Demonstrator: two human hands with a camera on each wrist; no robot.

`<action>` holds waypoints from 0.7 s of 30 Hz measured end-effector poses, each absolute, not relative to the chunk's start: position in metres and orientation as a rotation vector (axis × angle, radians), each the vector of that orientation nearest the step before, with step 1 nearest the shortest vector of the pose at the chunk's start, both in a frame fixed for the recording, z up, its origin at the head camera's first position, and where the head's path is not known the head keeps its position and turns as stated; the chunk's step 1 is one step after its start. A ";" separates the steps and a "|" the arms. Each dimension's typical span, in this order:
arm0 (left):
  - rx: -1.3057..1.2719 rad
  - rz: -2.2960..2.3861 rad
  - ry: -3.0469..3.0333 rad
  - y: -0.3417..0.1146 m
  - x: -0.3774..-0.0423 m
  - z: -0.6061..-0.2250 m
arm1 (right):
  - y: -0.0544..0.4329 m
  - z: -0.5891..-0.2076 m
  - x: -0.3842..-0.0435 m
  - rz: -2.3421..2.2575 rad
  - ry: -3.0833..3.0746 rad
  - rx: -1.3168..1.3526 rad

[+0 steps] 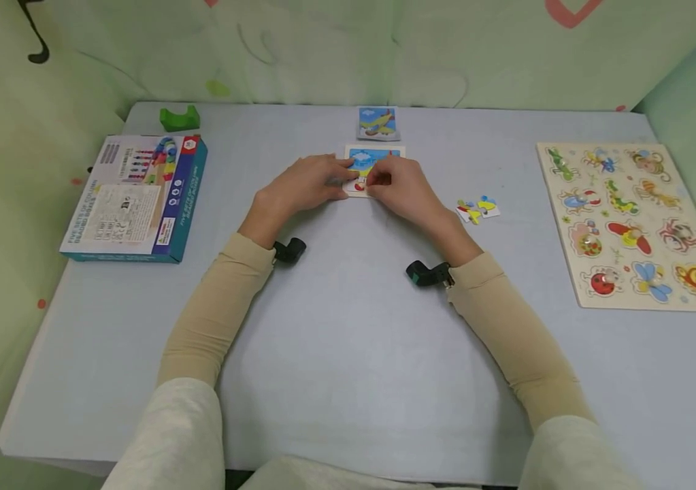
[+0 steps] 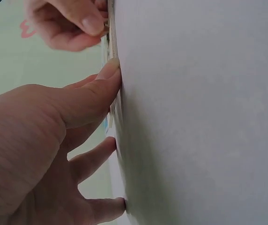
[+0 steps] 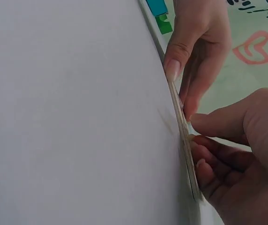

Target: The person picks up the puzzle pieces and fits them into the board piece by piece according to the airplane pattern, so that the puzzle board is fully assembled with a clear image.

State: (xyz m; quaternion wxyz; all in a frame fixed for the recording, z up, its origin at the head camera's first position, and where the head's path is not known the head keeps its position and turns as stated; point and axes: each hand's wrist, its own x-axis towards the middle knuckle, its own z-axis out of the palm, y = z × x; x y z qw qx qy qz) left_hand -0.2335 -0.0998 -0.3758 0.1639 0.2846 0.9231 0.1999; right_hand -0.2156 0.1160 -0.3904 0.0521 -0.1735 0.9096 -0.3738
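Note:
A small jigsaw board (image 1: 375, 152) with a blue-sky picture lies flat near the back middle of the table. My left hand (image 1: 309, 182) holds its left side, the thumb against the near edge and the index finger reaching over the top; the other fingers spread onto the table in the left wrist view. Over the board's right half, my right hand (image 1: 407, 187) pinches a small puzzle piece (image 2: 106, 31) between thumb and curled fingers. Most of that piece is hidden by the fingertips. Loose yellow-and-blue puzzle pieces (image 1: 477, 208) lie right of the right hand.
Behind the board is a small airplane picture (image 1: 377, 124). At the left sit a boxed toy (image 1: 121, 204) and a green curved block (image 1: 179, 119). A wooden insect puzzle board (image 1: 574, 272) lies at the right. Fabric walls close off the back and sides.

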 end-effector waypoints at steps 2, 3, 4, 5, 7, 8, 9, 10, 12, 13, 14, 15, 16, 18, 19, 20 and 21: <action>0.804 0.560 2.637 -0.099 -0.233 -0.375 | 0.125 -0.389 -0.212 -1.148 2.755 -0.537; 0.803 0.554 2.638 -0.099 -0.232 -0.375 | 0.130 -0.387 -0.210 -1.150 2.753 -0.540; 0.802 0.553 2.638 -0.099 -0.232 -0.375 | 0.135 -0.386 -0.208 -1.148 2.752 -0.539; 0.802 0.553 2.637 -0.099 -0.232 -0.374 | 0.141 -0.385 -0.206 -1.145 2.750 -0.533; 0.802 0.555 2.632 -0.098 -0.231 -0.374 | 0.154 -0.383 -0.202 -1.132 2.756 -0.524; 0.800 0.550 2.633 -0.098 -0.231 -0.375 | 0.161 -0.382 -0.201 -1.124 2.760 -0.519; 0.796 0.543 2.635 -0.098 -0.231 -0.375 | 0.168 -0.381 -0.199 -1.112 2.764 -0.511; 0.797 0.533 2.642 -0.097 -0.231 -0.375 | 0.175 -0.380 -0.197 -1.098 2.771 -0.501; 0.813 0.505 2.655 -0.096 -0.231 -0.376 | 0.190 -0.378 -0.194 -1.076 2.789 -0.484; 0.823 0.493 2.662 -0.095 -0.230 -0.376 | 0.197 -0.377 -0.192 -1.060 2.801 -0.473; 0.831 0.485 2.668 -0.095 -0.230 -0.376 | 0.203 -0.376 -0.191 -1.043 2.813 -0.460; 0.837 0.491 2.668 -0.094 -0.230 -0.375 | 0.210 -0.374 -0.189 -1.022 2.823 -0.443; 0.839 0.496 2.667 -0.093 -0.229 -0.375 | 0.216 -0.373 -0.187 -1.005 2.828 -0.417; 0.824 0.509 2.655 -0.092 -0.228 -0.373 | 0.227 -0.369 -0.185 -0.948 2.831 -0.372; 0.814 0.514 2.651 -0.092 -0.227 -0.373 | 0.232 -0.367 -0.185 -0.913 2.827 -0.350; 0.798 0.517 2.647 -0.092 -0.227 -0.372 | 0.235 -0.364 -0.184 -0.880 2.823 -0.328; 0.786 0.516 2.642 -0.092 -0.226 -0.372 | 0.238 -0.360 -0.184 -0.843 2.812 -0.305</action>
